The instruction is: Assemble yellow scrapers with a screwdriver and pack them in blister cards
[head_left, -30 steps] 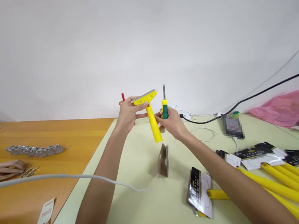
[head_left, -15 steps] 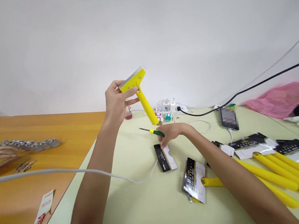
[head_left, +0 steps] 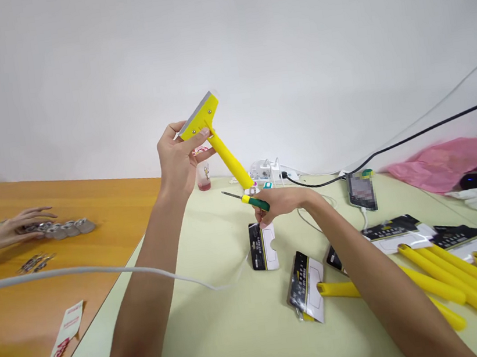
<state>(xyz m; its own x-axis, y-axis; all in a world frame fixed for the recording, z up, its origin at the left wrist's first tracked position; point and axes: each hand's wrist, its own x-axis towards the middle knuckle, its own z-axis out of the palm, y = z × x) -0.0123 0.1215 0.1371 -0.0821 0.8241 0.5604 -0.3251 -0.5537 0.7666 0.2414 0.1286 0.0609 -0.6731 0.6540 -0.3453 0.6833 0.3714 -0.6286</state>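
Raised at the centre, my left hand (head_left: 178, 157) grips a yellow scraper (head_left: 202, 119) by its wide head. Two screws and a grey edge show on that head, and the handle slants down to the right. Below it, my right hand (head_left: 279, 201) is closed round a screwdriver (head_left: 255, 201) with a green and yellow handle, its thin shaft pointing left. The fingertips of that hand also pinch the top of a black and white packaging card (head_left: 264, 250), which hangs upright over the pale tabletop. Some of the right fingers are hidden behind the hand.
Packaged scrapers with yellow handles (head_left: 467, 283) lie at the right, another package (head_left: 306, 286) nearer the middle. A power strip (head_left: 272, 169), cup (head_left: 203, 177) and phone (head_left: 361, 191) stand behind. A white cable (head_left: 101, 269) crosses the left. Another person's hand (head_left: 29, 223) touches metal parts (head_left: 67, 228).
My left hand has lifted the scraper slightly up and left, tilting its head more steeply. My right hand has shifted a little right, with the card straighter. The other person's hand has reached the metal parts.
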